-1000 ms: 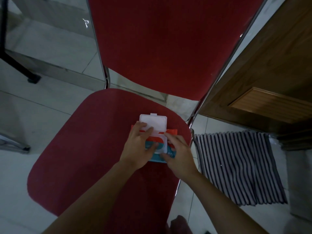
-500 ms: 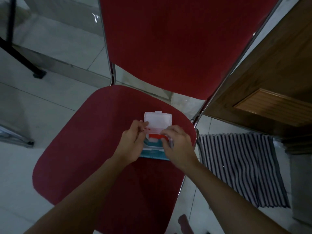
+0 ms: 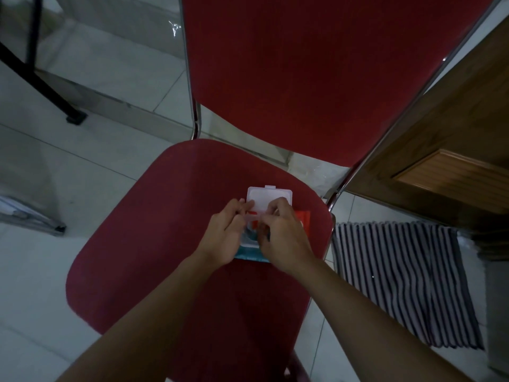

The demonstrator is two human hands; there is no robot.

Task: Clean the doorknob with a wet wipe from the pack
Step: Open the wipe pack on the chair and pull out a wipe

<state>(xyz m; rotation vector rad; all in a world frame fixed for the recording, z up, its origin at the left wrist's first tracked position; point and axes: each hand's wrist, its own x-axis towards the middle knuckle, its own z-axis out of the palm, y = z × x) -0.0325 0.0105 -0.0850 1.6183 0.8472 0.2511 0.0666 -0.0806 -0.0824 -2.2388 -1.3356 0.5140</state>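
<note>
- The pack of wet wipes [image 3: 252, 250] lay on the far right part of the red chair seat [image 3: 154, 244], near its right edge.
- Its white flip lid [image 3: 271, 198] stood open, tilted toward the chair back [image 3: 316, 73].
- The pack showed a teal near edge and an orange-red far corner at the right of the hands.
- The left hand [image 3: 223, 238] rested on the left side of the pack, and its fingers reached to the opening under the lid; its grip was half curled, and I cannot tell if it held something or only pressed the pack.
- The right hand [image 3: 283, 235] covered the right side of the pack; its fingers were curled tight at the opening, just beside the fingers of the left hand. What they pinched was hidden, so I cannot tell it.
- Both forearms came in from the near edge of the view.
- A striped mat [image 3: 399, 277] lay on the tiled floor [image 3: 55, 175] at the right of the chair, near a wooden door [image 3: 454, 150].
- A black stand leg [image 3: 41, 78] stood on the floor at the far left.
- The doorknob was not in the view.
</note>
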